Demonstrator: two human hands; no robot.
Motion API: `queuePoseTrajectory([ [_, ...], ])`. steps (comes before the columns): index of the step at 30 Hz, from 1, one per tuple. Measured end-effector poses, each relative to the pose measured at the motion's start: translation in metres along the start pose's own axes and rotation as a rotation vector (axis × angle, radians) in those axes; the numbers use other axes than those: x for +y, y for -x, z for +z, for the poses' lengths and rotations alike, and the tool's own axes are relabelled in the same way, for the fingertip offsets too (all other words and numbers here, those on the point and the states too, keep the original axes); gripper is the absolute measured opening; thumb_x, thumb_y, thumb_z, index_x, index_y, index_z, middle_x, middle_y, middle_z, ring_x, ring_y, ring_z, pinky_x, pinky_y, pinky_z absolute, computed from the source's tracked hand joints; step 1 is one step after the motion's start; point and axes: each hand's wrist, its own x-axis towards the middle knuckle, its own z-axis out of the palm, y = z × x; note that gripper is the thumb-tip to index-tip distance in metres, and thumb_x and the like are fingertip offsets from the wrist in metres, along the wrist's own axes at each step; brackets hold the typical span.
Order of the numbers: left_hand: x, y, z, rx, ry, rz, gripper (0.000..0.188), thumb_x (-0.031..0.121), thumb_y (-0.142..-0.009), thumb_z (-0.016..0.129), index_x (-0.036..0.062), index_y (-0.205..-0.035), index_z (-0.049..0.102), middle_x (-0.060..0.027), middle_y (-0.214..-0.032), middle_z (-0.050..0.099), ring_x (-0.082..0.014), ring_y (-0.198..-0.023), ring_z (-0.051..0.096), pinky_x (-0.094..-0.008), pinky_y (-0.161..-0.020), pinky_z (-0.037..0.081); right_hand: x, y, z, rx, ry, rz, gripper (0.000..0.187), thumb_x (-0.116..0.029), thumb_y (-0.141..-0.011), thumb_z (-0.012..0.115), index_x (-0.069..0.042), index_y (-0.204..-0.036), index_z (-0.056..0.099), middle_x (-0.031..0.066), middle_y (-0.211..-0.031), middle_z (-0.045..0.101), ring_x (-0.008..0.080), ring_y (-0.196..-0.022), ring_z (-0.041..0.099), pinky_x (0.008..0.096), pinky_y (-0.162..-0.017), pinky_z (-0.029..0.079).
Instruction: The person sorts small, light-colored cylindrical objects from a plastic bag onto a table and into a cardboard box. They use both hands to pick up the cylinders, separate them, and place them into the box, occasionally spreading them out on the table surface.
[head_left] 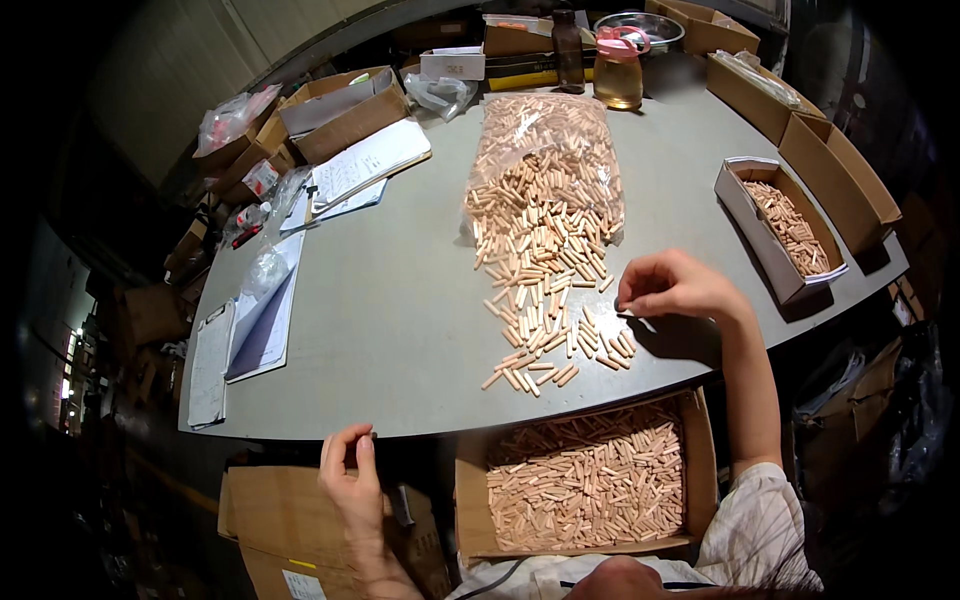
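Light wooden dowel pins [545, 310] spill toward me across the grey table [380, 300] from a clear plastic bag [545, 120]. My right hand [675, 285] is just right of the loose dowels, thumb and fingers pinched together low over the tabletop. Whatever lies between those fingertips is too small to make out. At the table's near edge, left of the spill, my left hand [352, 480] has its thumb and forefinger tips together, with a small dark spot between them that I cannot identify. Below the edge, an open cardboard box [705, 450] full of dowels stands against me.
A narrow white box [750, 225] of dowels stands at the right, beside an empty brown carton [840, 180]. Clipboards with papers [370, 160] lie at the left. A pink-lidded jug [620, 80] and brown bottle [568, 55] stand behind the bag. A closed carton [290, 520] sits below left.
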Motion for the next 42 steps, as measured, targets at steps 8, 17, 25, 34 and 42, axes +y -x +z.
queuePoseTrajectory([
  [8, 0.018, -0.022, 0.046, -0.127, -0.004, 0.07, 0.014, 0.0, -0.098, 0.065, 0.0005, -0.107, 0.076, -0.0092, -0.099, 0.071, -0.0223, -0.092, 0.067, -0.0333, -0.082, 0.055, -0.008, 0.002, 0.008, -0.392, 0.236, -0.184, 0.036, -0.016, -0.087, 0.085, -0.006, -0.12, 0.077, 0.003, -0.096, 0.073, 0.0124, -0.081, 0.064, 0.0278, -0.071, 0.05],
  [17, 0.043, -0.046, 0.089, -0.336, -0.061, 0.327, 0.029, -0.001, -0.092, 0.067, 0.0046, -0.117, 0.079, -0.0115, -0.101, 0.071, -0.0263, -0.093, 0.065, -0.0353, -0.083, 0.052, -0.02, 0.007, 0.018, -0.227, -0.162, -0.057, 0.027, -0.016, -0.097, 0.079, 0.001, -0.118, 0.074, 0.0042, -0.104, 0.076, 0.0105, -0.096, 0.067, 0.0275, -0.087, 0.053],
  [25, 0.05, -0.046, 0.109, -0.403, 0.005, 0.366, 0.035, -0.002, -0.092, 0.067, 0.0063, -0.123, 0.078, -0.0098, -0.096, 0.068, -0.0264, -0.091, 0.063, -0.0366, -0.081, 0.052, -0.001, -0.011, 0.021, -0.088, -0.107, 0.013, 0.025, -0.013, -0.098, 0.075, 0.003, -0.117, 0.073, 0.0009, -0.1, 0.071, 0.0109, -0.094, 0.064, 0.0278, -0.083, 0.053],
  [34, 0.049, -0.046, 0.111, -0.45, -0.027, 0.494, 0.04, -0.002, -0.09, 0.067, 0.0097, -0.127, 0.076, -0.0084, -0.098, 0.068, -0.0283, -0.091, 0.062, -0.0392, -0.085, 0.049, -0.005, -0.015, 0.026, -0.195, 0.253, -0.297, 0.035, -0.011, -0.09, 0.076, -0.002, -0.125, 0.074, 0.0081, -0.101, 0.073, 0.0171, -0.095, 0.067, 0.0348, -0.087, 0.054],
  [42, 0.071, -0.043, 0.121, -0.456, -0.069, 0.297, 0.025, 0.013, -0.09, 0.075, 0.011, -0.115, 0.077, -0.0033, -0.088, 0.066, -0.0232, -0.086, 0.062, -0.0384, -0.083, 0.048, 0.003, -0.015, 0.028, -0.154, 0.036, -0.189, 0.032, -0.011, -0.095, 0.074, 0.002, -0.124, 0.073, 0.0091, -0.111, 0.075, 0.0183, -0.107, 0.069, 0.0351, -0.099, 0.054],
])
